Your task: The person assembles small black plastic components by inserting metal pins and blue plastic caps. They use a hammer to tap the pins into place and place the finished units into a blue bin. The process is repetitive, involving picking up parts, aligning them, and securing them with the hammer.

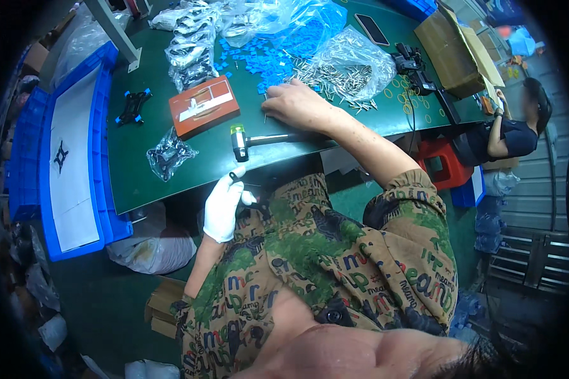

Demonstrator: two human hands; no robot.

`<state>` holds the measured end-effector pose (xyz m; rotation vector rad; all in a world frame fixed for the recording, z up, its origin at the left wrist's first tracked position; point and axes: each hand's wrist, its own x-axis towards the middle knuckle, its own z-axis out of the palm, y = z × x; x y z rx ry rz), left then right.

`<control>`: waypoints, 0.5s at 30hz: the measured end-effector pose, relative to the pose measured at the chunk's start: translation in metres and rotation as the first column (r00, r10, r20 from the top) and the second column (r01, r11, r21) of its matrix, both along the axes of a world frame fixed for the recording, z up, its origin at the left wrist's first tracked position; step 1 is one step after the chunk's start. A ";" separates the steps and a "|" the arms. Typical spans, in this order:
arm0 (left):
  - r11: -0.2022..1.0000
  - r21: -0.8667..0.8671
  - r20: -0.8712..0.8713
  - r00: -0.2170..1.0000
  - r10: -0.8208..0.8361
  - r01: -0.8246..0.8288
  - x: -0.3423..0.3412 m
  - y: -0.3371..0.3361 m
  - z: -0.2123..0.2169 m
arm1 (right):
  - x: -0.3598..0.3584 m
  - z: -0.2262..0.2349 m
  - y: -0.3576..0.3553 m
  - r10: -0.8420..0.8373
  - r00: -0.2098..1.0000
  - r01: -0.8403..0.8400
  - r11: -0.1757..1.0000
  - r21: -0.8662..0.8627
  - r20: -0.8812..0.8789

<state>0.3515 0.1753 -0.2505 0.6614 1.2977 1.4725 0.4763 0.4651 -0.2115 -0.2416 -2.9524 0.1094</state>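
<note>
Left grip (222, 207) clasps black part (235, 177); right grip (297, 105), I cannot tell; lettered shirt (360, 252).

White-gloved left hand (223, 207) near, holding a small black part (236, 177); bare right hand (297, 105) farther off, beside small flat blue pieces (253, 64), green-and-black-headed mallet (239, 144) lying between the hands!

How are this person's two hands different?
The left hand wears a white glove, but the right hand is bare. The left hand holds a black part just off the table's edge, while the right hand is over the green table, beside blue pieces. Both belong to the same person.
</note>
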 end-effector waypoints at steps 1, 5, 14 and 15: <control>1.000 -0.003 -0.002 1.000 0.004 -0.004 0.000 0.000 0.000 | 0.000 -0.001 0.001 -0.003 1.000 0.003 1.000 -0.026 -0.004; 1.000 -0.003 0.011 1.000 0.015 -0.015 -0.003 0.001 -0.003 | 0.001 -0.004 0.003 -0.060 0.995 0.044 0.979 -0.199 -0.076; 0.995 -0.101 -0.301 0.952 -0.049 0.019 -0.002 0.004 0.019 | 0.024 0.019 -0.055 -0.155 0.988 0.018 0.094 -0.995 0.003; 0.997 -0.081 -0.228 0.973 -0.039 0.022 -0.001 0.005 0.020 | 0.027 0.019 -0.060 -0.073 0.997 -0.005 0.041 -0.999 -0.008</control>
